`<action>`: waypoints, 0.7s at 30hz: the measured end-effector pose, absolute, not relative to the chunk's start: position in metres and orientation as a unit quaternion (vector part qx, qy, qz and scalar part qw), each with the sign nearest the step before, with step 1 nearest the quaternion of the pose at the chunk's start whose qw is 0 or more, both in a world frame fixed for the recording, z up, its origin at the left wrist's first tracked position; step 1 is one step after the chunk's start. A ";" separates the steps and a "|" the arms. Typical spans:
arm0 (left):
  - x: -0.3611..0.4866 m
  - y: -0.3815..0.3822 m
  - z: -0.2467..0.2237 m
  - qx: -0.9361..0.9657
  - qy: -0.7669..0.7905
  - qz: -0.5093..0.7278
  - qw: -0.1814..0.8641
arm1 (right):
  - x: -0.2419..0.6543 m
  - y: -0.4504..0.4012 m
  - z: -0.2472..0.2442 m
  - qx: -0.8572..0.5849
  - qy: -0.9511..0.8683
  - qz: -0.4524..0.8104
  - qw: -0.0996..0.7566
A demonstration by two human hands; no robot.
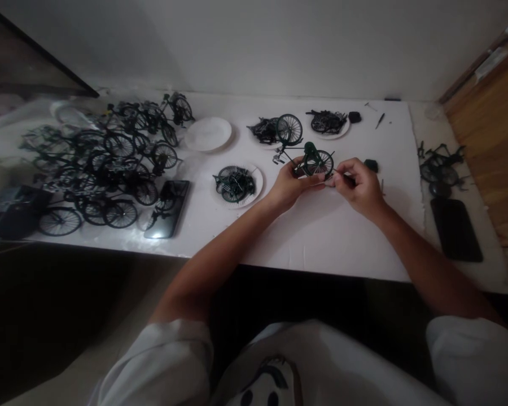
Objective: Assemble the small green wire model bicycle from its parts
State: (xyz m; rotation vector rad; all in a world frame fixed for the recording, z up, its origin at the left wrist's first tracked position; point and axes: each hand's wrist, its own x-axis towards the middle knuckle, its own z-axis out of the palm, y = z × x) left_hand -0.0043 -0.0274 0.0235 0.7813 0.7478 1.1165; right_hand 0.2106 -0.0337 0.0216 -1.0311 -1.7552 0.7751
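A small dark green model bicycle point(308, 150) is held up above the white table, tilted, one wheel pointing away from me. My left hand point(294, 185) is closed around its lower frame, thumb lying along the near wheel. Close to that wheel's rim, my right hand point(358, 183) is closed with fingertips pinched together. Whatever they pinch is too small to make out. Behind the bicycle lies a paper plate of dark bicycle parts point(262, 131). A small dark green block-like piece point(371, 166) rests just beyond my right hand.
Many finished-looking model bicycles point(110, 158) crowd the left side. Beside them lies a phone point(168, 210). A white plate point(208, 134), a plate with wheels point(236, 185) and another parts plate point(329, 123) stand around. At right are a dark phone-like slab point(456, 230) and more bicycle parts point(442, 163).
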 end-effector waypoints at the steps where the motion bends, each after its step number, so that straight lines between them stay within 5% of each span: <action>1: -0.004 -0.027 0.023 0.357 0.335 0.504 0.711 | 0.211 -0.033 0.022 -0.422 -0.719 0.301 0.464; 8: -0.004 -0.026 0.017 0.402 0.353 0.509 0.675 | 0.212 -0.034 0.027 -0.438 -0.723 0.291 0.448; 21: -0.003 -0.026 0.016 0.457 0.390 0.571 0.559 | 0.201 -0.029 0.031 -0.530 -0.466 0.562 0.431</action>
